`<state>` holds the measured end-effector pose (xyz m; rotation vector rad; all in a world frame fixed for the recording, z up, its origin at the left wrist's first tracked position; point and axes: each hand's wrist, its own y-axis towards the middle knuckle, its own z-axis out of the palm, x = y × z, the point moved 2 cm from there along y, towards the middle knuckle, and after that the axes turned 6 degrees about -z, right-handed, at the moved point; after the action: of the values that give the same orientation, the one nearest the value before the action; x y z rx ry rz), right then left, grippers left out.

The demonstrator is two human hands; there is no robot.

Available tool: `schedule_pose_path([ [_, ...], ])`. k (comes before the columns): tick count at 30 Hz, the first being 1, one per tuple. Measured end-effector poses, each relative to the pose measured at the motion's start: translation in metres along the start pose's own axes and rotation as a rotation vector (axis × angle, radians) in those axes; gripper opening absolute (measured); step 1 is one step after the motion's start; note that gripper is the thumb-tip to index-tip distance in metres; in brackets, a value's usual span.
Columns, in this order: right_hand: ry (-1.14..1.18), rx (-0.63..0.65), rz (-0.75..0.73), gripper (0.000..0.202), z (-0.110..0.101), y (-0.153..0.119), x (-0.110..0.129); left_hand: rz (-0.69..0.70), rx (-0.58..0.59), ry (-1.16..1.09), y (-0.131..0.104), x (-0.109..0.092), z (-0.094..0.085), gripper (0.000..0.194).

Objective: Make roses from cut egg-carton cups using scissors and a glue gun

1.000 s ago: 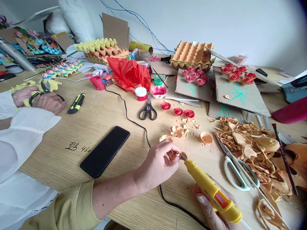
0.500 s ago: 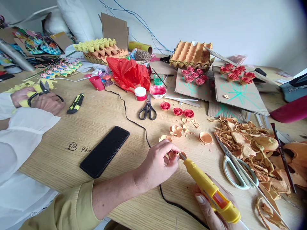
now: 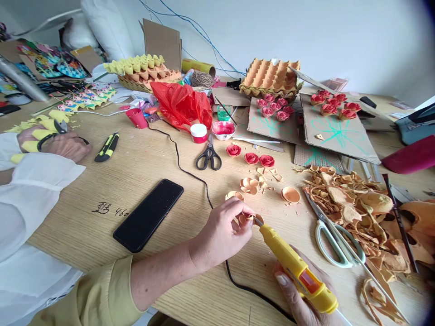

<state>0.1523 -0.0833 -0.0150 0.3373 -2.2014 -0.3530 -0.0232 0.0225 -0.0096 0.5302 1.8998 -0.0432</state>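
My left hand pinches a small orange egg-carton flower piece, mostly hidden by the fingers. My right hand is wrapped round a yellow hot glue gun, whose metal nozzle meets the piece at my left fingertips. Just beyond lie an open orange petal flower, another orange cup flower partly behind my left hand, and a round orange cup. Three red painted roses sit farther back.
A black phone lies left of my forearm. Pale-handled scissors rest by a heap of orange carton scraps. Black scissors and a paint bowl stand ahead. A co-worker's hands hold scissors and yellow carton at left.
My hands and the glue gun stay almost in place, the nozzle still at the flower piece. At left, the co-worker's hands have shifted the yellow carton strip and scissors slightly.
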Motion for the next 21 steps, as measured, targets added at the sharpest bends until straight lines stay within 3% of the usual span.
schedule_pose_path([
  [5, -0.012, 0.045, -0.018, 0.018, -0.0021, -0.0030, -0.0028, 0.006, 0.002, 0.009, -0.0006, -0.0022, -0.0005, 0.017],
  [21, -0.010, -0.006, -0.028, 0.017, -0.0007, -0.0014, -0.0027, -0.007, 0.017, 0.001, 0.0005, -0.0022, -0.0010, 0.017],
])
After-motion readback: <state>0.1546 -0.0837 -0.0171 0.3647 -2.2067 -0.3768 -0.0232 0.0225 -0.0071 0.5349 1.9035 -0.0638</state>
